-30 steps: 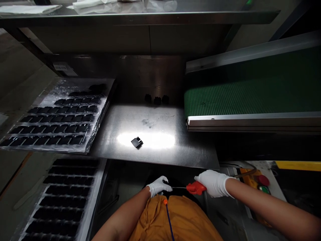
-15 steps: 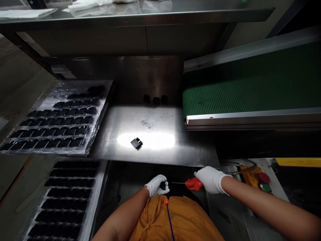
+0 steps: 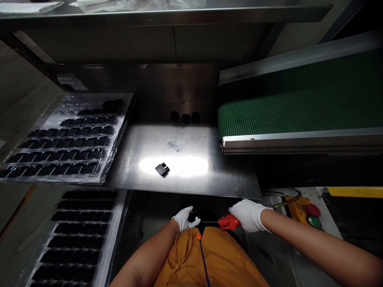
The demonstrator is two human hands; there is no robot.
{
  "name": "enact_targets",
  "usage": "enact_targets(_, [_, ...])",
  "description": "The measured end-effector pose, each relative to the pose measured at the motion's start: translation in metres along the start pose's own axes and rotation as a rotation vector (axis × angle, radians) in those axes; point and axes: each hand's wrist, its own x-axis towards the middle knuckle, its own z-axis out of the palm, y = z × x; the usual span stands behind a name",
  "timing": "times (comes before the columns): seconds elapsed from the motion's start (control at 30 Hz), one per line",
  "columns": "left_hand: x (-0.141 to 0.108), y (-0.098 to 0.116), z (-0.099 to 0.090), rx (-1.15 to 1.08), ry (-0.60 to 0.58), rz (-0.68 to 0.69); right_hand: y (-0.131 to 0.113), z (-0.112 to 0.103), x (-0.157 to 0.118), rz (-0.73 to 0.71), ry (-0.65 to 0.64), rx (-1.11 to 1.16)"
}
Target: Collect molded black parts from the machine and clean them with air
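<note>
My right hand [image 3: 248, 215], in a white glove, is closed around the red handle of an air blow gun [image 3: 229, 222]. The gun's thin metal nozzle [image 3: 211, 222] points left toward my white-gloved left hand [image 3: 185, 219]. That hand seems to pinch a small black part, which is hard to see against the dark background. Another flat black part [image 3: 162, 169] lies alone on the steel table [image 3: 227, 175], well beyond both hands.
Rows of black parts lie on a plastic-covered tray [image 3: 119, 119] at left, with a second tray [image 3: 116, 223] below it. A green conveyor belt [image 3: 287, 115] runs along the right. A yellow control box [image 3: 295, 209] with red and green buttons sits at lower right.
Both hands have drawn slightly left and closer together, and the left hand's fingers have shifted. The view has tipped slightly. The black part on the table has not moved.
</note>
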Motion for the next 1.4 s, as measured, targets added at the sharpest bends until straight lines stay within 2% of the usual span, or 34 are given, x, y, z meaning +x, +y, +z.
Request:
enact_targets(0.13, [-0.003, 0.001, -0.001, -0.034, -0.022, -0.025, 0.003, 0.001, 0.001, -0.027, 0.058, 0.004])
enact_targets(0.27, [-0.009, 0.002, 0.0, -0.045, -0.06, -0.015, 0.007, 0.003, 0.004, -0.025, 0.038, -0.001])
enact_targets(0.4, [-0.02, 0.002, -0.001, -0.024, -0.159, 0.061, 0.011, 0.003, 0.005, -0.016, 0.048, 0.004])
enact_targets(0.57, [-0.028, 0.002, -0.005, 0.056, -0.277, 0.137, 0.013, 0.002, 0.002, 0.018, -0.017, 0.002])
enact_targets(0.97, [-0.024, 0.0, 0.0, 0.115, -0.16, 0.156, 0.009, 0.0, -0.001, -0.013, 0.026, 0.033])
enact_targets(1.4, [-0.036, 0.004, -0.002, 0.308, -0.274, 0.223, 0.002, -0.019, -0.01, 0.024, -0.047, 0.013])
